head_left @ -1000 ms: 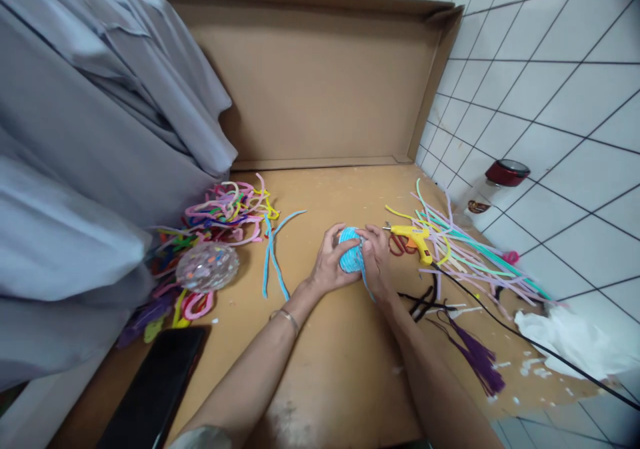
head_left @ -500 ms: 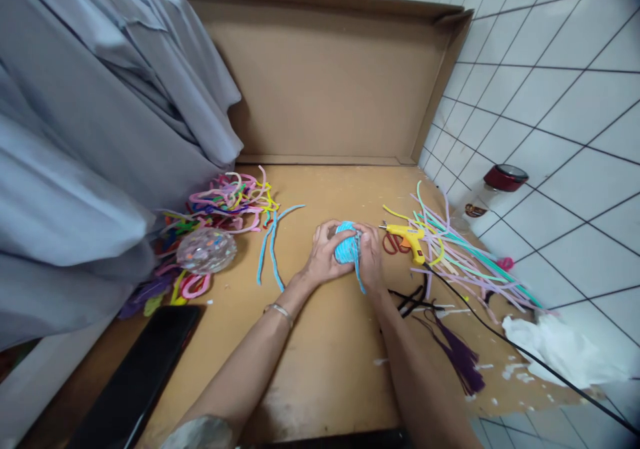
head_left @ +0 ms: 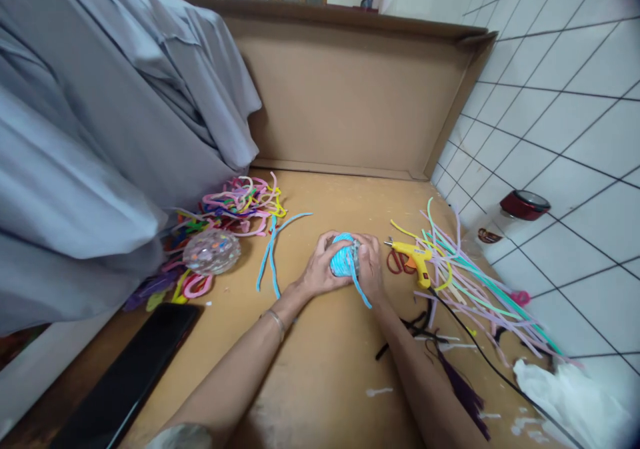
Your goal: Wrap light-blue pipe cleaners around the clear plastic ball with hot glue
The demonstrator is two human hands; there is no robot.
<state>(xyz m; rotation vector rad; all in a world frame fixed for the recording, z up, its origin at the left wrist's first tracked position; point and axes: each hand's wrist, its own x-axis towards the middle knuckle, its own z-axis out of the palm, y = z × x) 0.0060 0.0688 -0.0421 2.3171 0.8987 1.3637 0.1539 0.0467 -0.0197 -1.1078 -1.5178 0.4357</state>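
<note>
A ball wrapped in light blue pipe cleaner (head_left: 342,259) is held between both hands above the middle of the table. My left hand (head_left: 319,266) curls round its left side, thumb on top. On the right side, the fingers and thumb of my right hand (head_left: 369,265) press against it, where a greyish part shows. One blue strand hangs from the ball toward my right wrist. Loose blue pipe cleaners (head_left: 273,255) lie left of my hands. Just right of them are a yellow glue gun (head_left: 416,255) and red-handled scissors (head_left: 396,262).
Tangled coloured pipe cleaners (head_left: 235,205), a clear speckled ball (head_left: 212,251) and a black phone (head_left: 130,375) lie left. Straight pipe cleaners (head_left: 480,282), a red-lidded jar (head_left: 525,205), a purple tassel (head_left: 463,385), white tissue (head_left: 565,395) and the gun's cord are right. Cardboard (head_left: 345,95) stands behind.
The ball has turned slightly in my hands, and its blue strand now slants further right. The whole view has shifted, with the scene sitting a little lower and further right.
</note>
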